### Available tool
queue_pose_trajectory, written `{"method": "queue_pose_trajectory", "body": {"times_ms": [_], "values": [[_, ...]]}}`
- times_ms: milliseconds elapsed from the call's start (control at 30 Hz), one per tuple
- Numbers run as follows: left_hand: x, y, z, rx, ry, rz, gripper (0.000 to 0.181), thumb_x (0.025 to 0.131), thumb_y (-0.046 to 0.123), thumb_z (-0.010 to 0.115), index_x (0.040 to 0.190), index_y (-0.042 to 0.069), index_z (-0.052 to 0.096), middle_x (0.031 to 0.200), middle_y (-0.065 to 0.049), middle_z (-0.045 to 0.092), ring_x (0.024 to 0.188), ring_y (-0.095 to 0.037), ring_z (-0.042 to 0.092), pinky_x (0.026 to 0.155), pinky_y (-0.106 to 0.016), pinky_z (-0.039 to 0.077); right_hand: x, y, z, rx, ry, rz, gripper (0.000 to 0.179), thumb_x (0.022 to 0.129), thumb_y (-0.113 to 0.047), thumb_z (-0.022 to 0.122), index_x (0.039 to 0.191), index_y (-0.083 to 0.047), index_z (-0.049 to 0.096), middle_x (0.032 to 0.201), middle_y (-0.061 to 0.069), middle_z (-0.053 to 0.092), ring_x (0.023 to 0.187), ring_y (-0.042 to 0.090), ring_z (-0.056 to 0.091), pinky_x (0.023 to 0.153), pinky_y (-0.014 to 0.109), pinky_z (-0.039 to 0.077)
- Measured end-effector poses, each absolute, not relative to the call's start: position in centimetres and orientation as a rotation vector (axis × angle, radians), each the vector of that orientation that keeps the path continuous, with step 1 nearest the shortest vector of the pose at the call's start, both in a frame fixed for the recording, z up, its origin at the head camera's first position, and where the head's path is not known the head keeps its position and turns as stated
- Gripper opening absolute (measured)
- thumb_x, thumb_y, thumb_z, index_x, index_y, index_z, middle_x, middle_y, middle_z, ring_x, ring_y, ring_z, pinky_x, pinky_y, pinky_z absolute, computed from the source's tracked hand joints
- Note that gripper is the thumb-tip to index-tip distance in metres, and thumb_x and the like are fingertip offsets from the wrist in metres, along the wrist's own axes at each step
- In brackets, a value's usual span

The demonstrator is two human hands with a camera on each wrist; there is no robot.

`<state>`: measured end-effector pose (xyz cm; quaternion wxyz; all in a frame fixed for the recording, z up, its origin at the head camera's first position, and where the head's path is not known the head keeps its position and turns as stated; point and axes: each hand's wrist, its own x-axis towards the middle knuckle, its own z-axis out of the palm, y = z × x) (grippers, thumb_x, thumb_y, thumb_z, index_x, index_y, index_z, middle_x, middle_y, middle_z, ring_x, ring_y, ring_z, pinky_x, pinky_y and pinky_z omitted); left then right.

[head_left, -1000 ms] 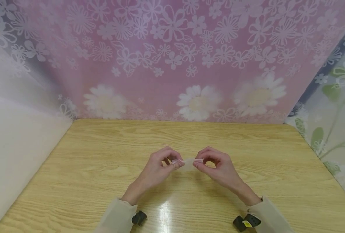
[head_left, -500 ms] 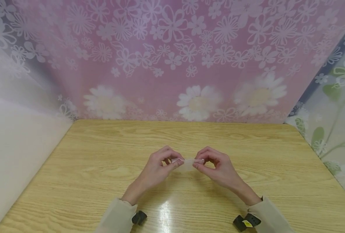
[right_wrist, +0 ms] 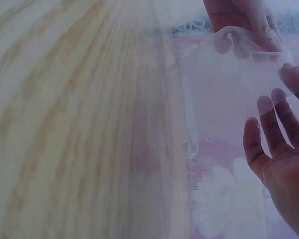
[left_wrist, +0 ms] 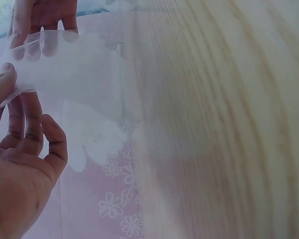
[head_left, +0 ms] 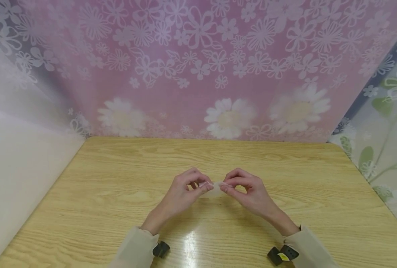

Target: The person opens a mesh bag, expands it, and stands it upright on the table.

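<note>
Between my two hands is a small, thin, translucent plastic bag (head_left: 216, 191), held just over the table. My left hand (head_left: 184, 192) pinches one side of its upper edge between thumb and fingers. Opposite, my right hand (head_left: 249, 192) pinches the other side, and only a short gap parts the fingertips. Through the film of the bag (left_wrist: 84, 62) the far hand's fingers show in the left wrist view. The bag (right_wrist: 214, 82) hangs down from the grip in the right wrist view. Fingers cover both ends of its edge.
A wood-grain table (head_left: 118, 175) lies under the hands. Behind it stands a pink curtain (head_left: 171, 93) with white flowers; a pale wall (head_left: 24, 149) borders the left and a leaf-patterned sheet (head_left: 386, 149) the right. Both wrists carry black straps (head_left: 161, 249).
My right hand has shifted slightly left, so the fingertips are closer together. The bag's upper edge, straighter half a second ago, now bends between them. My left hand has barely moved.
</note>
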<state>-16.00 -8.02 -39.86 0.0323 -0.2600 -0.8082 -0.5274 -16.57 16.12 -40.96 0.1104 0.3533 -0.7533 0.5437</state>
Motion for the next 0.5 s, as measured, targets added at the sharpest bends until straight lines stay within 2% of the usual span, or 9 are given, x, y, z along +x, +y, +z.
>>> {"method": "queue_pose_trajectory", "body": {"times_ms": [200,500], "values": [[-15.98,-7.86,-39.99,-0.823,-2.476,-1.616,0.006,0.094,0.022,0.076,0.099,0.021,0.075,0.095,0.007,0.067,0.086,-0.007,0.06,0.076,-0.025,0.053,-16.53,15.94,-41.06,1.051,-2.201,1.629,0.027,0.085,0.014,0.073,0.093,-0.012,0.074,0.099,0.006,0.065,0.085,0.009,0.063,0.073,0.023,0.055],[-15.97,-7.7,-40.04,-0.815,-2.478,-1.625,0.008,0.093,0.025,0.077,0.101,0.022,0.074,0.093,0.008,0.067,0.085,-0.007,0.06,0.078,-0.026,0.053,-16.59,15.78,-41.24,1.089,-2.198,1.563,0.026,0.087,0.015,0.069,0.098,-0.007,0.077,0.098,0.008,0.066,0.085,0.009,0.06,0.068,0.023,0.05]]}}
